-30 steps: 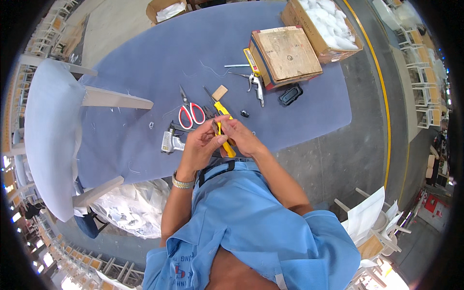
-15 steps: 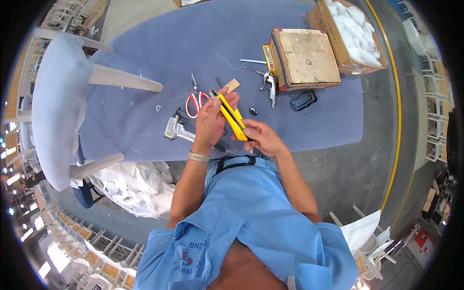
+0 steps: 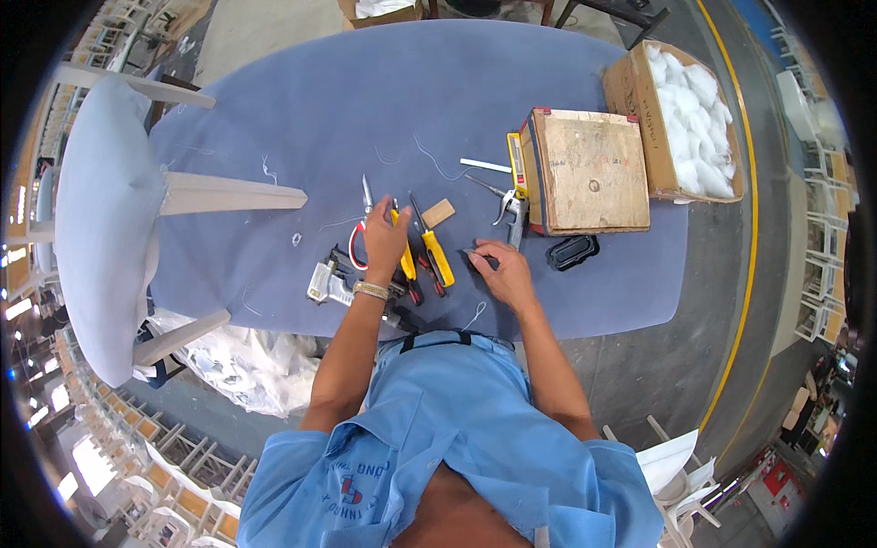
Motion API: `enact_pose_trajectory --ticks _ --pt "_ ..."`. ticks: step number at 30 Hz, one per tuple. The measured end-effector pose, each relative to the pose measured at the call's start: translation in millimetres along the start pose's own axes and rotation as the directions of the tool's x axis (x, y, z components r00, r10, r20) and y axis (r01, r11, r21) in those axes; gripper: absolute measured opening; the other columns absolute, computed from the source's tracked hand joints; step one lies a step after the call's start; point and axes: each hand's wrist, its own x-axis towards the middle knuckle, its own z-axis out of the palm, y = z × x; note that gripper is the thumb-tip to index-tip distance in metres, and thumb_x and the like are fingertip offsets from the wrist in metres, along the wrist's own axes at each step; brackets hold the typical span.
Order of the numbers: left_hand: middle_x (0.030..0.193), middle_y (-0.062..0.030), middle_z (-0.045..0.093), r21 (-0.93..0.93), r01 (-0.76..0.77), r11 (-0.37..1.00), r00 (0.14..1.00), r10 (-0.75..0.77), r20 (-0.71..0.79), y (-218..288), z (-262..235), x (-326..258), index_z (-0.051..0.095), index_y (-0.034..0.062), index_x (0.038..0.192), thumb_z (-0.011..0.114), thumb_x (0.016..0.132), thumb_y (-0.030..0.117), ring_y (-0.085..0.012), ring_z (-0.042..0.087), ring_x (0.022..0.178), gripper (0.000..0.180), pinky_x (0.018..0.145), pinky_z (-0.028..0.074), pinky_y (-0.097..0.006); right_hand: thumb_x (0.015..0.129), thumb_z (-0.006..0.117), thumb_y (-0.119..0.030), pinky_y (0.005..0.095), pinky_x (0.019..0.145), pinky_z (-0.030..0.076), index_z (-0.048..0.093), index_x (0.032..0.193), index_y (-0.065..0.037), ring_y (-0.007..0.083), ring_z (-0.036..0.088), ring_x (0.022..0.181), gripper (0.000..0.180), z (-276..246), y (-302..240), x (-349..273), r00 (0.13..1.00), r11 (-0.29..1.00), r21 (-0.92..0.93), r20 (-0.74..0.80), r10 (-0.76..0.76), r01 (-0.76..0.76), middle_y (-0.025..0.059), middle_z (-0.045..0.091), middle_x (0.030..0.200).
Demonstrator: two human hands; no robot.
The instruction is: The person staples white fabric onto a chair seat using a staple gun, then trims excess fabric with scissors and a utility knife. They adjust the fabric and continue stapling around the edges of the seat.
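Observation:
My left hand (image 3: 387,242) is closed on a yellow utility knife (image 3: 407,260), low at the tabletop between scissors and screwdriver. Beside it lie red-and-white-handled scissors (image 3: 356,245), partly covered by the hand, and a screwdriver (image 3: 438,258) with a yellow handle. My right hand (image 3: 504,274) rests at the table to the right, thumb and fingers closed around a small black piece (image 3: 469,259), mostly hidden. Left of my left wrist lies a silver staple gun (image 3: 331,285). More tools with red and black handles (image 3: 429,279) lie partly hidden under the knife and screwdriver.
The tools lie on a blue cloth-covered table (image 3: 301,100). An upholstered chair seat (image 3: 105,219) with pale legs stands at the left. At the right are an air blow gun (image 3: 513,215), a black tray (image 3: 574,252), a closed carton (image 3: 594,173) and a box of white stuffing (image 3: 694,128).
The utility knife, held in both hands before, has gone down to the table in my left hand. My right hand has let go of it and moved right to the small black piece.

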Motion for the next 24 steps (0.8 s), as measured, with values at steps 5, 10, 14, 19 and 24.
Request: enact_pose_trajectory --ticks 5,10,14,19,24 --pt "0.129 -0.0209 0.061 0.140 -0.443 0.886 0.886 0.456 -0.081 63 25 41 0.062 0.0004 0.128 0.071 0.088 0.024 -0.0373 0.056 0.122 0.047 0.104 0.044 -0.044 0.093 0.068 -0.020 0.0341 0.076 0.055 0.074 0.100 -0.002 0.0218 0.072 0.085 0.020 -20 -20 25 0.998 0.984 -0.173 -0.041 -0.046 0.038 0.0113 0.075 0.102" --pt "0.124 -0.0188 0.066 0.023 -0.213 0.977 0.877 0.181 0.445 144 74 91 0.062 0.0049 0.131 0.070 0.087 0.021 -0.0385 0.062 0.115 0.047 0.098 0.048 -0.046 0.096 0.065 -0.015 0.0272 0.071 0.053 0.072 0.110 0.003 0.0131 0.068 0.077 0.024 -37 -29 11 0.949 0.931 0.187 0.072 0.306 -0.314 0.0094 0.075 0.089" --pt "0.105 -0.0182 0.073 -0.062 -0.162 0.985 0.951 0.173 0.258 148 147 110 0.058 0.0037 0.135 0.070 0.087 0.022 -0.0357 0.070 0.094 0.052 0.084 0.055 -0.044 0.097 0.064 -0.012 0.0246 0.069 0.053 0.070 0.116 0.005 0.0106 0.067 0.077 0.026 -63 -50 -15 0.912 0.865 0.297 0.070 0.404 -0.406 0.0080 0.075 0.089" --pt "0.126 -0.0195 0.066 0.030 0.026 0.999 0.939 -0.035 0.342 155 179 125 0.052 0.0077 0.142 0.072 0.083 0.023 -0.0366 0.062 0.118 0.064 0.100 0.049 -0.045 0.100 0.061 -0.008 0.0259 0.068 0.054 0.061 0.114 0.001 0.0129 0.067 0.073 0.017 -79 -31 -51 0.878 0.759 0.547 -0.089 0.471 -0.352 0.0140 0.074 0.093" --pt "0.101 -0.0109 0.071 -0.088 0.042 0.995 0.870 0.007 0.493 150 163 113 0.052 0.0113 0.143 0.071 0.085 0.014 -0.0244 0.068 0.099 0.062 0.086 0.054 -0.037 0.101 0.059 -0.010 0.0294 0.073 0.056 0.058 0.104 -0.003 0.0151 0.068 0.079 0.008 -118 -22 -58 0.836 0.757 0.582 -0.224 0.501 -0.298 0.0165 0.073 0.104"
